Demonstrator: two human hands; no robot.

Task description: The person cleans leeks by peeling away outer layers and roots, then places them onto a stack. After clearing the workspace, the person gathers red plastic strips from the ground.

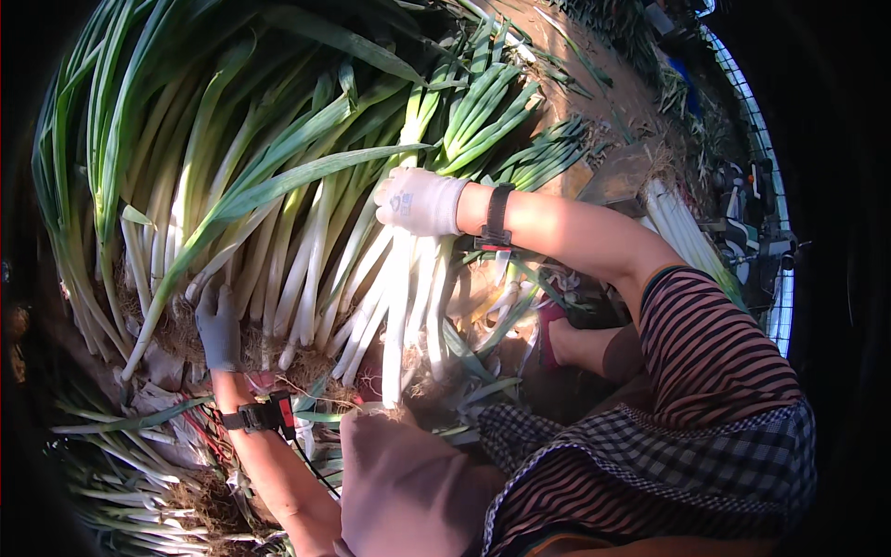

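A dense row of long green onions (311, 251) leans in front of me, white stalks and hairy roots toward me, green leaves pointing away. My right hand (422, 201), in a pale glove, is closed round some green onions at the middle right. Their white stalks (397, 306) hang below the fist, and the leaves rise above it. At the lower left, my left hand (219, 330), in a grey glove, is among the root ends. Its fingers are stretched out and slightly apart, touching the base of a stalk. The fingertips are partly hidden among the stalks.
More green onions (139, 501) with muddy roots lie at the lower left. Another bundle of white stalks (682, 227) rests at the right, beyond my right arm. Loose leaves and peelings (506, 316) litter the ground near my foot (552, 336). Brown soil (548, 88) shows at the far side.
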